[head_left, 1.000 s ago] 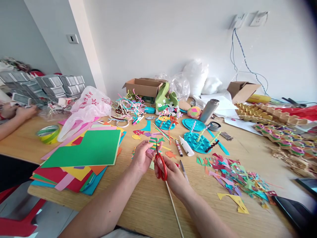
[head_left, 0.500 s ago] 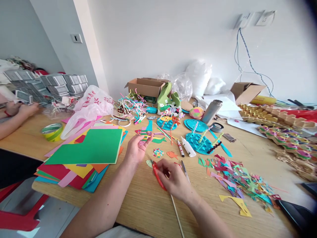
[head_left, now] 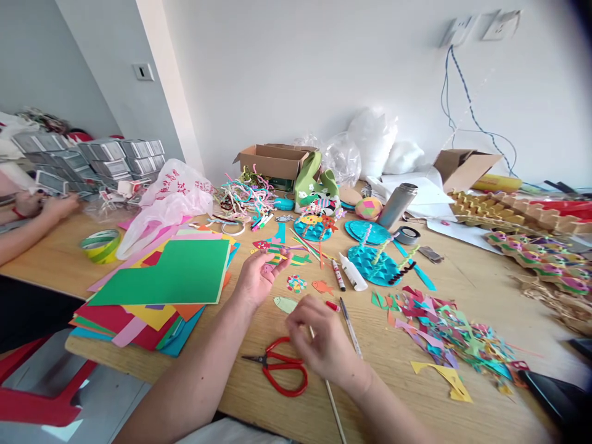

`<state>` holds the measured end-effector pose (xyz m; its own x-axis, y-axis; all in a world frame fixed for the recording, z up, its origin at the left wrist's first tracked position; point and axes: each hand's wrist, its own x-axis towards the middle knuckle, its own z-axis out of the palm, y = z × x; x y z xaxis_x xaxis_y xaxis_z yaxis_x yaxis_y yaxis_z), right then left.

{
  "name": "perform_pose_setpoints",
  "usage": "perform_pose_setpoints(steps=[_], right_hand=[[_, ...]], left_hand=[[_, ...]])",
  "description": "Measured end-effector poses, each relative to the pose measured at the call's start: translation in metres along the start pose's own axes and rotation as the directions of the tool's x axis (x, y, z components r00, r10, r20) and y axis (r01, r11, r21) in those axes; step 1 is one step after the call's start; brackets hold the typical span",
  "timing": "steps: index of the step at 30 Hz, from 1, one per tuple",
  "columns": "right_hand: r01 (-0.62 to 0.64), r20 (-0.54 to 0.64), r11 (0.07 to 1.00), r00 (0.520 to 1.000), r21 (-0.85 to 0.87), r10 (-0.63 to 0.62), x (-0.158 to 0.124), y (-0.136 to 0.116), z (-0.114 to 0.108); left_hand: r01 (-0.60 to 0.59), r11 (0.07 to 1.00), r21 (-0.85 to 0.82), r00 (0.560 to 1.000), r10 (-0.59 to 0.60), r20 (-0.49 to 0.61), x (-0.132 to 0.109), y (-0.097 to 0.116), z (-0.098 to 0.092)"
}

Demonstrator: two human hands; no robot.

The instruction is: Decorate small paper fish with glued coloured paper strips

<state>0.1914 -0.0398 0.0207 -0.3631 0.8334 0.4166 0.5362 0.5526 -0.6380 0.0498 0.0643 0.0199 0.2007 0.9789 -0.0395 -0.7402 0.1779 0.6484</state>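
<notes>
My left hand (head_left: 259, 279) is raised over the table, its thumb and fingertips pinched together. Whatever small thing may be between them is too small to make out. Red-handled scissors (head_left: 285, 375) lie on the wood, blades pointing left. Just right of them, apart from the handles, hovers my right hand (head_left: 324, 339), loosely curled with nothing visible in it. A pale green paper fish (head_left: 285, 304) lies just beyond that hand. An orange paper fish (head_left: 322, 287) and a round multicoloured paper piece (head_left: 296, 283) lie farther off. A thin stick (head_left: 333, 407) runs under my right hand.
Coloured paper sheets (head_left: 161, 274) are stacked at left. Paper scraps (head_left: 456, 336) spread across the right. A pen (head_left: 350, 327), a marker (head_left: 338, 275) and a white glue bottle (head_left: 353, 273) lie mid-table. A metal flask (head_left: 398, 206) stands behind. Another person's hands (head_left: 49, 203) work at far left.
My right hand has let go of the scissors, which now lie flat on the table, and has drawn slightly right. My left hand keeps its pinch in nearly the same place.
</notes>
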Motion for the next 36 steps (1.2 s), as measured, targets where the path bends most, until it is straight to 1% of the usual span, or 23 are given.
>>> perform_pose_setpoints(steps=[1,2,3,4,5,7,10,14,18,20,22,25,27,30,32,36], right_hand=[[-0.05,-0.166,0.998,0.985,0.032,0.054,0.001,0.003,-0.004],[-0.101,-0.309,0.993,0.944,0.054,0.113,0.003,0.007,-0.007],[-0.147,-0.408,0.986,0.898,0.073,0.164,0.004,0.011,-0.01],[-0.185,-0.455,0.979,0.867,0.088,0.205,0.005,0.015,-0.012],[-0.216,-0.469,0.971,0.85,0.105,0.24,0.006,0.019,-0.014],[-0.274,-0.413,0.948,0.853,0.165,0.318,0.009,0.026,-0.014],[-0.328,-0.308,0.9,0.858,0.286,0.41,0.011,0.033,-0.009],[-0.369,-0.271,0.826,0.819,0.427,0.506,0.013,0.04,-0.006],[-0.425,-0.133,0.69,0.789,0.586,0.599,0.013,0.044,-0.01],[-0.451,-0.091,0.648,0.774,0.614,0.626,0.013,0.045,-0.012],[-0.466,-0.094,0.649,0.766,0.601,0.636,0.013,0.044,-0.014],[-0.475,-0.138,0.674,0.751,0.566,0.646,0.014,0.042,-0.017],[-0.445,-0.18,0.68,0.745,0.584,0.642,0.014,0.039,-0.019],[-0.364,-0.219,0.674,0.756,0.643,0.617,0.014,0.036,-0.019],[-0.347,-0.212,0.659,0.76,0.667,0.614,0.014,0.036,-0.018],[-0.36,-0.176,0.626,0.756,0.692,0.63,0.015,0.036,-0.016]], left_hand=[[0.03,1.0,0.004,0.999,-0.03,0.014,-0.001,-0.003,0.001],[0.063,0.998,0.01,0.997,-0.064,0.035,-0.003,-0.005,0.002],[0.101,0.995,0.021,0.993,-0.102,0.062,-0.005,-0.008,0.003],[0.135,0.99,0.034,0.986,-0.137,0.093,-0.007,-0.01,0.004],[0.167,0.985,0.046,0.978,-0.171,0.121,-0.009,-0.012,0.005],[0.211,0.976,0.06,0.964,-0.218,0.155,-0.013,-0.015,0.007],[0.246,0.967,0.069,0.955,-0.254,0.151,-0.016,-0.017,0.01],[0.287,0.953,0.094,0.941,-0.298,0.158,-0.017,-0.016,0.011],[0.274,0.953,0.131,0.942,-0.294,0.163,-0.017,-0.015,0.011],[0.264,0.952,0.153,0.944,-0.287,0.162,-0.017,-0.013,0.011],[0.258,0.952,0.167,0.947,-0.283,0.152,-0.016,-0.011,0.011],[0.219,0.955,0.202,0.962,-0.246,0.122,-0.014,-0.008,0.01],[0.178,0.952,0.249,0.972,-0.21,0.107,-0.013,-0.007,0.009],[0.146,0.933,0.328,0.98,-0.181,0.079,-0.012,-0.008,0.009],[0.13,0.916,0.38,0.984,-0.168,0.067,-0.012,-0.01,0.01],[0.089,0.875,0.476,0.986,-0.145,0.081,-0.014,-0.017,0.01]])
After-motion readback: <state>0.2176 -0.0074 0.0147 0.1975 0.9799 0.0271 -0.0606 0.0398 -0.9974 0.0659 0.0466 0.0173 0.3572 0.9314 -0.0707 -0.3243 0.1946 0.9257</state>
